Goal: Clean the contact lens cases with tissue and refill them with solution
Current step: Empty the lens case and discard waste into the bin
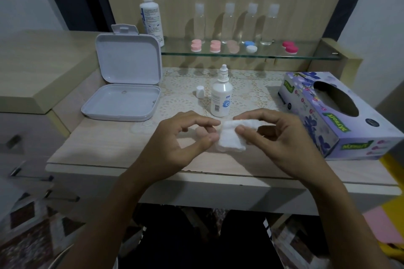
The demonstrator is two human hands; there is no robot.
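The worktop (105, 148) carries everything I need. The tissue box (341, 116) sits at my right, and an open white box (122, 91) stands well to my left. The small solution bottle (221, 96) is upright just beyond my hands with its cap (200, 91) off beside it. More lens cases (220, 46) wait on the glass shelf (240, 55) behind.

My right hand (279, 137) pinches a folded tissue (231, 135) between thumb and fingers. My left hand (181, 137) is loosely curled, its fingertips meeting the tissue's edge. A pale pink lens case (200, 132) lies on the worktop under that hand; it is blurred, and I cannot tell whether my fingers touch it.

To wipe well, I judge I should steady the case with my left grip, press a tissue corner into each well, twist it around, and keep clear of the open bottle.
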